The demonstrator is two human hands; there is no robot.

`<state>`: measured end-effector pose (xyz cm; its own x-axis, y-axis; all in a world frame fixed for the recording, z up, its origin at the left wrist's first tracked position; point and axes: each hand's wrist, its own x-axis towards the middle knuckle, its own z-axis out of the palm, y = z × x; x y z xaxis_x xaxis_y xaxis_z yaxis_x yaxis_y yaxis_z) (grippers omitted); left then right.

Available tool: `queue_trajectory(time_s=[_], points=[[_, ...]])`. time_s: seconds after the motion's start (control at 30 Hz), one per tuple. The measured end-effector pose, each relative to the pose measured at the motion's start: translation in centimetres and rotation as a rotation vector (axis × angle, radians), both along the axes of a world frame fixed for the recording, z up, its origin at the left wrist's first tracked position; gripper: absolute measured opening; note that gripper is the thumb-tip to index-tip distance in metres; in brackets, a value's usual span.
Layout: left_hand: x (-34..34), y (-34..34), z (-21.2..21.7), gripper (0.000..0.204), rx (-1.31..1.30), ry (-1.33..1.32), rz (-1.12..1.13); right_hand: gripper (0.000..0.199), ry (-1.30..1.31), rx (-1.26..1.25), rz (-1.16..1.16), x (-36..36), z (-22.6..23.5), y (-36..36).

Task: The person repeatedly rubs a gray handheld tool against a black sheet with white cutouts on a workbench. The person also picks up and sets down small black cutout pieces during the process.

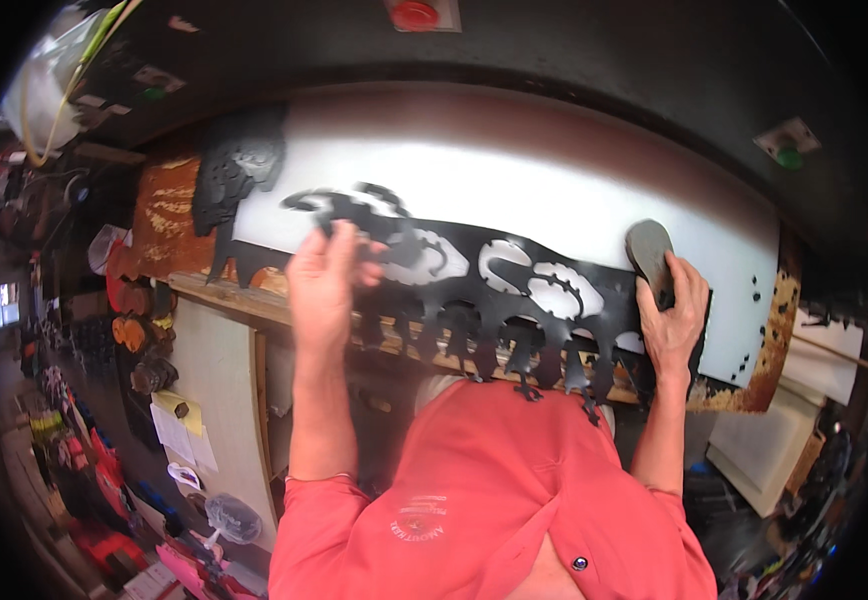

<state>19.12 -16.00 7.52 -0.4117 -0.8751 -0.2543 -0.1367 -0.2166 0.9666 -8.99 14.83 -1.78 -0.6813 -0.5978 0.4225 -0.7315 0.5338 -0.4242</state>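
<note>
A black sheet [544, 252] with curved and oval cut-outs lies along the near edge of the white board [514, 170]. Its ragged strips hang over the edge towards my body. Raised over the sheet's left part, my left hand [326, 275] pinches a thin curved black cut piece [304, 200], smeared by motion. At the right, my right hand [676, 310] has its thumb and fingers around the lower end of a grey-brown sole-shaped block [648, 248]. That block stands at the sheet's right end, above the white board.
Dark cut pieces [239, 170] are heaped on the board's left end, beside a rusty plate [167, 220]. A dark machine beam with a red button [415, 14] and a green button [789, 157] spans the far side. A pale cabinet [216, 380] stands at the lower left.
</note>
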Motion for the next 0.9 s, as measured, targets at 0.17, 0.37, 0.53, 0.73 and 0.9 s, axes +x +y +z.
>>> queue_trajectory(time_s=[0.17, 0.37, 0.53, 0.73, 0.9], points=[[-2.0, -1.8, -0.4, 0.022, -0.213, -0.247, -0.318, 0.052, -0.016, 0.034, -0.015, 0.0, 0.0, 0.0], [-3.6, -10.6, -2.3, 0.028, -0.759, -0.537, -0.398, 0.051, -0.038, 0.04, -0.017, 0.0, 0.1, 0.0], [-1.5, -19.6, -4.4, 0.029, -0.815, -0.782, -0.219, 0.052, -0.03, 0.048, -0.018, 0.0, -0.1, 0.2], [1.8, -24.5, -4.3, 0.036, -0.765, -0.959, 0.061, 0.051, -0.014, 0.01, -0.011, 0.1, 0.2, -0.3], [2.9, -25.5, -4.4, 0.042, -0.855, -1.17, 0.108, 0.05, 0.017, -0.007, -0.009, 0.1, 0.4, -0.4]])
